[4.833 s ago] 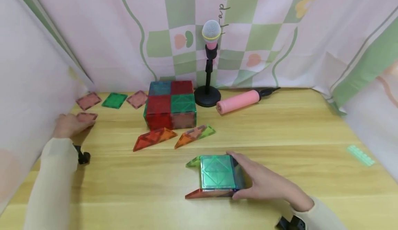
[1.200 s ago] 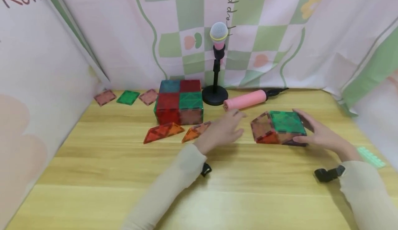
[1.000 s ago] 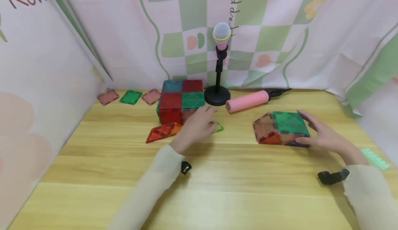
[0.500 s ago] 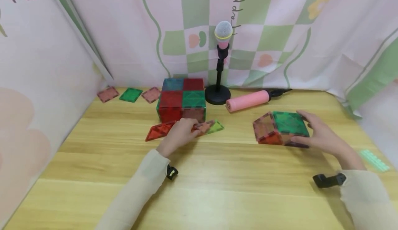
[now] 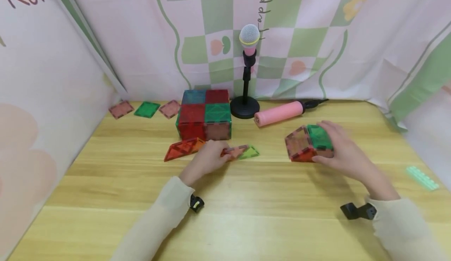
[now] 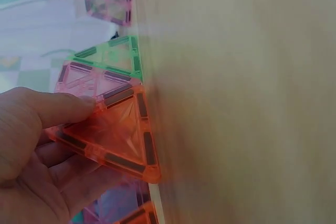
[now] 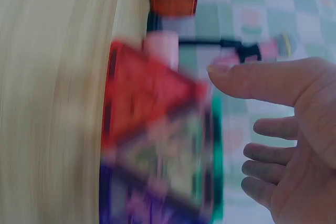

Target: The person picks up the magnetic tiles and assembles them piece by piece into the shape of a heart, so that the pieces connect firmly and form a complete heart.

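My left hand [image 5: 208, 157] pinches an orange triangular magnetic tile [image 6: 115, 129] between thumb and fingers. Joined to it in a row are a pink triangle tile [image 5: 237, 151] and a light green triangle tile [image 5: 251, 152], standing low on the table. On the right, my right hand [image 5: 347, 155] reaches over a small magnetic-tile block [image 5: 320, 135] with a green top and a slanted pinkish left side, hiding its right part. The right wrist view shows that hand's thumb and fingers apart beside the block's red triangle tile [image 7: 142, 87], which is blurred.
Behind my left hand stands a larger tile block [image 5: 192, 116], with a red-orange tile row [image 5: 184, 148] in front. Flat square tiles, including a green one [image 5: 146, 109], lie at back left. A microphone stand [image 5: 244, 107] and pink pump [image 5: 279, 114] are at the back.
My left hand came from the far left, where a pink tile is gone, to the triangle row and shifts it right. The small block moved back and right; my right hand just slid left over it.
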Action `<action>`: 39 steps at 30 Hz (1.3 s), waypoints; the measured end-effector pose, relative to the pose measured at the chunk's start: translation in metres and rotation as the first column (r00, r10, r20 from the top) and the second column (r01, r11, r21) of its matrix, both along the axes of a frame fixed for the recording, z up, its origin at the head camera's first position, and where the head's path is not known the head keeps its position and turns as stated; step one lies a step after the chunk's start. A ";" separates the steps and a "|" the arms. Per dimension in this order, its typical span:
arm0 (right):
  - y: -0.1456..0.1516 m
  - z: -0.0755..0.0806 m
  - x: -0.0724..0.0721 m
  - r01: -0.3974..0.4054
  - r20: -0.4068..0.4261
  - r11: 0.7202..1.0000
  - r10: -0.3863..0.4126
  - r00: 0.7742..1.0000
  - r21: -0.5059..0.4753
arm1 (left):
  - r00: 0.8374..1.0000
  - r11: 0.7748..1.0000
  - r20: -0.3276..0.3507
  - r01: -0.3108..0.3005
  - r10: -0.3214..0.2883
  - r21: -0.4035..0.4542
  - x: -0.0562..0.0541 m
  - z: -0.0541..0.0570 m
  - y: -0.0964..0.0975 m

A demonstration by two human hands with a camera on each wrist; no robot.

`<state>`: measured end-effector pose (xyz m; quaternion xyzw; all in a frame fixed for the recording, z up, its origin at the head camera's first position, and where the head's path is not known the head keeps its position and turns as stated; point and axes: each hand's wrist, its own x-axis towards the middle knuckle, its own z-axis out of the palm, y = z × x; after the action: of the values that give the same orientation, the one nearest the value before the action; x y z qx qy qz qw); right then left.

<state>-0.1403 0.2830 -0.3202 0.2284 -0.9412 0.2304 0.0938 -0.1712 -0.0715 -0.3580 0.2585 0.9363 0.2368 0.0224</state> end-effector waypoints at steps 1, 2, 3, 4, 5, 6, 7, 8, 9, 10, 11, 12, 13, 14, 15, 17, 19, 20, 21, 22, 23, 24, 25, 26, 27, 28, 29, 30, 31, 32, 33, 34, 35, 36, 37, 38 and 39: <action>-0.008 0.001 0.002 -0.021 -0.018 1.000 0.021 1.000 0.003 | 1.000 1.000 0.005 0.012 -0.012 0.001 0.002 0.000 0.002; -0.015 0.002 0.003 -0.045 -0.038 0.999 0.045 0.998 0.006 | 1.000 1.000 0.010 0.024 -0.024 -0.001 0.004 0.001 0.004; -0.023 0.002 0.005 -0.069 -0.052 0.998 0.069 0.996 0.004 | 0.999 0.999 0.017 0.037 -0.036 -0.004 0.005 0.001 0.006; -0.030 0.002 0.006 -0.088 -0.046 0.996 0.088 0.995 0.000 | 0.999 0.999 0.025 0.048 -0.048 -0.003 0.007 0.002 0.009; -0.037 0.002 0.008 -0.108 -0.043 0.994 0.108 0.993 -0.007 | 0.998 0.998 0.029 0.062 -0.062 -0.006 0.009 0.002 0.011; -0.043 0.001 0.010 -0.130 -0.043 0.991 0.129 0.991 -0.015 | 0.996 0.997 0.023 0.081 -0.080 -0.011 0.011 0.002 0.013; -0.050 -0.001 0.011 -0.148 -0.036 0.989 0.148 0.988 -0.020 | 0.995 0.995 0.023 0.095 -0.095 -0.012 0.014 0.003 0.016; -0.056 -0.002 0.013 -0.167 -0.033 0.986 0.166 0.986 -0.026 | 0.994 0.994 0.023 0.109 -0.108 -0.015 0.016 0.003 0.018; -0.062 -0.004 0.014 -0.187 -0.023 0.982 0.186 0.982 -0.037 | 0.992 0.992 0.025 0.122 -0.121 -0.019 0.018 0.004 0.021; -0.067 -0.006 0.016 -0.204 -0.010 0.978 0.203 0.979 -0.045 | 0.991 0.990 0.026 0.135 -0.135 -0.025 0.021 0.005 0.023; -0.072 -0.008 0.017 -0.224 -0.007 0.973 0.224 0.975 -0.051 | 0.989 0.988 0.027 0.149 -0.148 -0.033 0.023 0.005 0.026; -0.076 -0.010 0.019 -0.234 0.006 0.971 0.235 0.972 -0.055 | 0.987 0.986 0.033 0.161 -0.160 -0.036 0.025 0.006 0.028; -0.080 -0.011 0.020 -0.245 0.031 0.968 0.247 0.969 -0.062 | 0.985 0.985 0.039 0.169 -0.167 -0.045 0.028 0.006 0.031; -0.083 -0.012 0.022 -0.250 0.054 0.965 0.254 0.966 -0.074 | 0.984 0.983 0.037 0.177 -0.176 -0.055 0.030 0.007 0.033; -0.086 -0.014 0.023 -0.251 0.088 0.965 0.257 0.962 -0.078 | 0.982 0.981 0.038 0.185 -0.183 -0.064 0.033 0.007 0.035; -0.090 -0.017 0.025 -0.255 0.135 0.964 0.264 0.955 -0.079 | 0.980 0.977 0.024 0.198 -0.196 -0.080 0.037 0.007 0.039; -0.091 -0.019 0.028 -0.269 0.165 0.960 0.279 0.946 -0.077 | 0.977 0.973 0.004 0.210 -0.211 -0.096 0.041 0.007 0.041; -0.092 -0.021 0.029 -0.274 0.175 0.959 0.284 0.943 -0.078 | 0.976 0.971 -0.005 0.218 -0.219 -0.100 0.043 0.007 0.042; -0.092 -0.022 0.030 -0.282 0.180 0.956 0.293 0.939 -0.081 | 0.974 0.969 -0.010 0.224 -0.226 -0.101 0.045 0.007 0.043; -0.092 -0.023 0.031 -0.289 0.182 0.953 0.302 0.936 -0.091 | 0.972 0.968 -0.013 0.231 -0.234 -0.100 0.046 0.007 0.043; -0.092 -0.024 0.032 -0.290 0.183 0.952 0.304 0.935 -0.103 | 0.971 0.967 -0.012 0.238 -0.240 -0.096 0.048 0.007 0.043; -0.092 -0.024 0.033 -0.291 0.189 0.949 0.309 0.932 -0.119 | 0.970 0.966 -0.008 0.242 -0.244 -0.089 0.049 0.007 0.043; -0.093 -0.025 0.033 -0.290 0.188 0.948 0.312 0.932 -0.133 | 0.969 0.966 -0.006 0.244 -0.245 -0.082 0.050 0.007 0.043; -0.093 -0.026 0.034 -0.291 0.183 0.945 0.315 0.931 -0.147 | 0.969 0.967 -0.002 0.246 -0.247 -0.071 0.050 0.007 0.042; -0.093 -0.026 0.035 -0.293 0.178 0.943 0.319 0.931 -0.156 | 0.969 0.967 0.000 0.247 -0.247 -0.061 0.051 0.007 0.041; -0.094 -0.026 0.035 -0.296 0.172 0.941 0.322 0.931 -0.164 | 0.968 0.967 0.000 0.249 -0.250 -0.050 0.051 0.006 0.040; -0.094 -0.026 0.036 -0.297 0.168 0.940 0.324 0.931 -0.169 | 0.968 0.967 0.005 0.253 -0.253 -0.038 0.052 0.007 0.037; -0.095 -0.026 0.037 -0.297 0.170 0.939 0.325 0.930 -0.171 | 0.966 0.966 0.013 0.257 -0.257 -0.027 0.052 0.008 0.034; -0.095 -0.027 0.037 -0.296 0.170 0.940 0.324 0.931 -0.171 | 0.965 0.965 0.033 0.261 -0.261 -0.010 0.052 0.010 0.028; -0.096 -0.027 0.038 -0.295 0.175 0.940 0.323 0.930 -0.170 | 0.963 0.965 0.061 0.261 -0.261 0.013 0.052 0.013 0.021; -0.097 -0.027 0.039 -0.292 0.185 0.942 0.321 0.929 -0.168 | 0.961 0.965 0.082 0.260 -0.262 0.042 0.051 0.018 0.011; -0.098 -0.027 0.039 -0.289 0.194 0.943 0.319 0.928 -0.167 | 0.960 0.965 0.105 0.252 -0.259 0.071 0.049 0.024 -0.001; -0.098 -0.027 0.040 -0.285 0.204 0.944 0.315 0.927 -0.166 | 0.961 0.966 0.119 0.238 -0.249 0.101 0.047 0.031 -0.015; -0.099 -0.027 0.040 -0.283 0.211 0.945 0.315 0.925 -0.166 | 0.964 0.969 0.134 0.212 -0.228 0.123 0.043 0.039 -0.030; -0.099 -0.027 0.041 -0.284 0.213 0.944 0.316 0.925 -0.167 | 0.967 0.971 0.146 0.187 -0.208 0.148 0.039 0.046 -0.045; -0.099 -0.028 0.041 -0.286 0.213 0.943 0.318 0.924 -0.169 | 0.971 0.974 0.151 0.158 -0.183 0.165 0.034 0.054 -0.059; -0.099 -0.028 0.042 -0.287 0.211 0.943 0.319 0.924 -0.171 | 0.976 0.976 0.150 0.128 -0.155 0.176 0.029 0.061 -0.074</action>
<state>-0.0985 0.1840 -0.3480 0.3354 -0.8809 0.3314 -0.0402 -0.1426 -0.1450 -0.2974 0.3053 0.8876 0.3318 0.0942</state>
